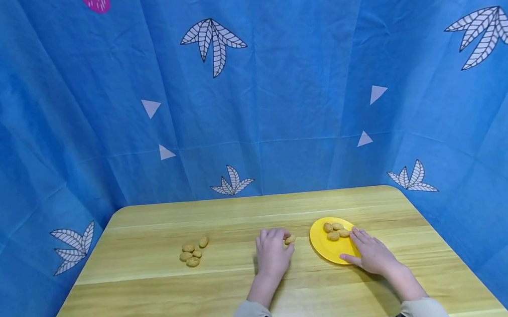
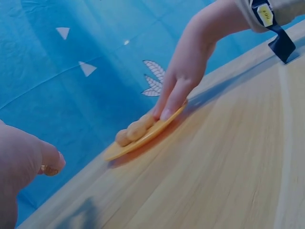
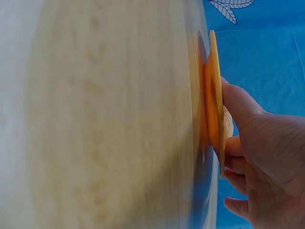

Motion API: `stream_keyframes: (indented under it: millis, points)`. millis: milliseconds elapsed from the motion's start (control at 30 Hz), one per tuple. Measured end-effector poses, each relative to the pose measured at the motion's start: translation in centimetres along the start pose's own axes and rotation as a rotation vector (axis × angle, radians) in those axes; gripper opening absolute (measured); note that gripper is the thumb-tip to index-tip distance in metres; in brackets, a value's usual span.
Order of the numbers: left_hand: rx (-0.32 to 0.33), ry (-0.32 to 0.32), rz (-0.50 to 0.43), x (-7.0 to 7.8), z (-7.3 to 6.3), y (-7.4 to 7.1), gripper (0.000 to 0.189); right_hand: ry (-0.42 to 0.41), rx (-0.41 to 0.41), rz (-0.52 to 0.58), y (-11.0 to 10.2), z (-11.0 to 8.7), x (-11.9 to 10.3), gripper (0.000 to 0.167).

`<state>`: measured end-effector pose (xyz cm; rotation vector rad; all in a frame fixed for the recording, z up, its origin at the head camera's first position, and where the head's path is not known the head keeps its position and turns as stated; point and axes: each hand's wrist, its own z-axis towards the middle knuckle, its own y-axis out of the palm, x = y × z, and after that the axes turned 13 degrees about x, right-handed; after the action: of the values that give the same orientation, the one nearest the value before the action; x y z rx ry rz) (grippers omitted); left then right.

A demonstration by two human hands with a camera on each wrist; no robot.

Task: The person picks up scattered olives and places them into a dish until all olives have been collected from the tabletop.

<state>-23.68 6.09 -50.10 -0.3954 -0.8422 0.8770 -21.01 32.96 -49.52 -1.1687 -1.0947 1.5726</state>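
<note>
The left hand [image 1: 272, 253] pinches a tan piece [image 1: 291, 239]; held loosely, it may fall. Spread right hand [image 1: 374, 255], pressing, may tip the plate [image 1: 326, 251].

Head view high, forward-down; wrist views low, close; plate [image 1: 327, 251] throughout

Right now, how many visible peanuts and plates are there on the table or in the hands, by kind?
Yellow plate: 1
Peanuts: 10 (5 on the wooden table, 4 on the plate, 1 in the left hand)
Total: 11
</note>
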Motion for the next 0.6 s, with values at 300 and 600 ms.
stream_keyframes:
  millis: [300,600]
  points:
    - [-0.065,0.063,-0.024,1.9,0.5,1.3,0.020,0.000,-0.006,0.001,-0.4,0.1,-0.3,0.085]
    - [-0.108,0.140,-0.008,3.0,0.9,2.9,0.018,0.009,-0.016,-0.008,-0.2,0.2,-0.2,0.086]
